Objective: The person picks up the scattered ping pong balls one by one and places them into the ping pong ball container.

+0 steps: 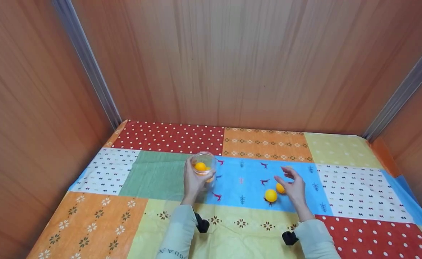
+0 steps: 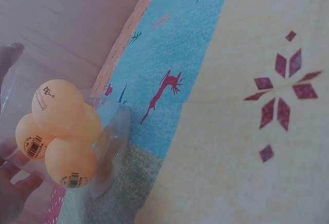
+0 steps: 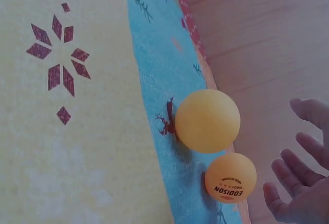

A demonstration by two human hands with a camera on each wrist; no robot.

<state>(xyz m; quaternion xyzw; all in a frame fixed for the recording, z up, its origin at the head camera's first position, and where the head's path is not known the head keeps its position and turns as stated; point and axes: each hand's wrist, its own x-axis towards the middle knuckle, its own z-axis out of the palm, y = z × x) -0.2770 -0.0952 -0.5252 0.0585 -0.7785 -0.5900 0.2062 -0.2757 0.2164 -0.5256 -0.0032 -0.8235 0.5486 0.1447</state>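
Observation:
My left hand (image 1: pixel 193 182) grips a clear plastic jar (image 1: pixel 204 157) from its left side, thumb across the near side. Several orange ping-pong balls (image 2: pixel 57 107) are piled inside it, seen through the wall in the left wrist view. To the right, my right hand (image 1: pixel 296 187) hovers with fingers spread and loosely bent, holding nothing. Beside and partly under that hand in the head view lie two more ping-pong balls: a nearer one (image 1: pixel 271 195) and another (image 1: pixel 280 188) partly hidden by the thumb. The right wrist view shows printed lettering on one ball (image 3: pixel 231 178), apart from the fingers.
A patchwork-print cloth (image 1: pixel 153 176) covers the table. Wood-grain panels (image 1: pixel 239 64) stand at the back and both sides, with metal corner posts (image 1: pixel 88 64) between them. A black wrist mount (image 1: pixel 202 223) sits on each forearm.

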